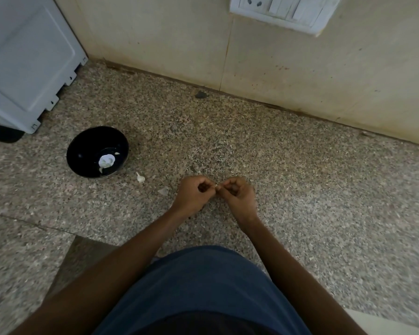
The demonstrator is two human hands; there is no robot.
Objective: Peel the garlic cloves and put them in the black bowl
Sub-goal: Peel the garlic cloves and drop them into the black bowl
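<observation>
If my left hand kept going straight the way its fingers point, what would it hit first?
The right hand: the left hand points at it, fingertips nearly meeting over something tiny, probably a clove. Depth is unclear.

Both bare forearms reach forward from the near edge and converge toward the middle of the scene. The left hand [193, 192] has its fingers curled inward, thumb and forefinger brought together at its right side. The right hand [237, 193] mirrors it, fingers curled, fingertips meeting the left's (whatever is pinched between them is too small to make out). The wrists are slightly bent, knuckles upward.
</observation>
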